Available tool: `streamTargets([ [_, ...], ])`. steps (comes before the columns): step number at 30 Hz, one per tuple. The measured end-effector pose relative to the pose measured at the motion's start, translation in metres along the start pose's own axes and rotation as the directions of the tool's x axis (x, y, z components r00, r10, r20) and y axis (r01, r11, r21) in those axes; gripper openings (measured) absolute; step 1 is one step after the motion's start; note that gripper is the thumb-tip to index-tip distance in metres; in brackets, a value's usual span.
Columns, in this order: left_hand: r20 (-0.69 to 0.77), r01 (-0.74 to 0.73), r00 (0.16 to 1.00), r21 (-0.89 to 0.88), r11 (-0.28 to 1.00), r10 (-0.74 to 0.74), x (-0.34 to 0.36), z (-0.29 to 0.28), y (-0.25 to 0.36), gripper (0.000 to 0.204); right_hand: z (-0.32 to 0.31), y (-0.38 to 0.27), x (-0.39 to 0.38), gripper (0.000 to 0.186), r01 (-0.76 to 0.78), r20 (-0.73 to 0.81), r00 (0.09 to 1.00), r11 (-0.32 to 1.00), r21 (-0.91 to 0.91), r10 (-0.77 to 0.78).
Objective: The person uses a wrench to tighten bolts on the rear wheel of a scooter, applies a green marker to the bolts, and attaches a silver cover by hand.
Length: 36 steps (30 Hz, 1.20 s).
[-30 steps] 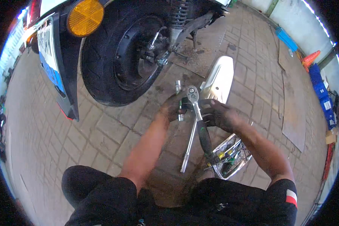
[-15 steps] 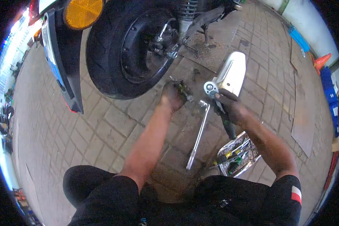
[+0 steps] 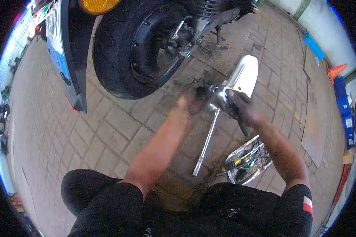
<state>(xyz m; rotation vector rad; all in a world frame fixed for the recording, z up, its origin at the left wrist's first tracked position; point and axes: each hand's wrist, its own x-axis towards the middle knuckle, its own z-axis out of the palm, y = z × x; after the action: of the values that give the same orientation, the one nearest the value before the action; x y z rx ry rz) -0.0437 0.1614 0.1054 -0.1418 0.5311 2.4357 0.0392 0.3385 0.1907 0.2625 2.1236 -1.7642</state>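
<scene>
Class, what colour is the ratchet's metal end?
The ratchet's metal end is shiny silver; it shows in the head view.

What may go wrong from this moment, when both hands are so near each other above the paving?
The small metal piece between the left hand and the ratchet could slip onto the paving; blur hides how firmly it is held. The ratchet, in the right hand, might scratch the pale cover close by if it swings or falls. The long steel tool lies near the hands and could be knocked.
</scene>
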Motion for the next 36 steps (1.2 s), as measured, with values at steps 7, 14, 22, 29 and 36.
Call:
streamTargets([
  [7,0.030,-0.031,0.999,-0.075,0.997,0.033,-0.024,0.024,0.014,0.025,-0.008,-0.016,0.003,0.062,0.247,0.004,0.966,0.921,-0.303,-0.257],
  [14,0.085,0.024,0.996,-0.087,0.996,-0.016,-0.036,0.045,0.012,0.024,-0.004,-0.033,0.014,0.057,0.284,0.017,0.957,0.924,-0.255,-0.289],
  [22,-0.006,-0.453,0.862,0.441,0.775,0.507,-0.037,0.055,0.040,0.030,0.063,-0.021,0.016,0.046,0.568,-0.068,0.802,0.793,-0.219,-0.593],
  [29,0.008,-0.387,0.917,0.252,0.887,0.399,-0.034,0.062,0.057,0.033,0.085,-0.024,0.032,0.038,0.464,-0.231,0.864,0.886,0.015,-0.448],
  [36,0.186,-0.615,0.787,0.300,0.729,0.588,-0.007,0.047,0.057,0.033,0.054,-0.031,0.049,0.041,0.591,-0.101,0.572,0.494,-0.637,-0.814],
])
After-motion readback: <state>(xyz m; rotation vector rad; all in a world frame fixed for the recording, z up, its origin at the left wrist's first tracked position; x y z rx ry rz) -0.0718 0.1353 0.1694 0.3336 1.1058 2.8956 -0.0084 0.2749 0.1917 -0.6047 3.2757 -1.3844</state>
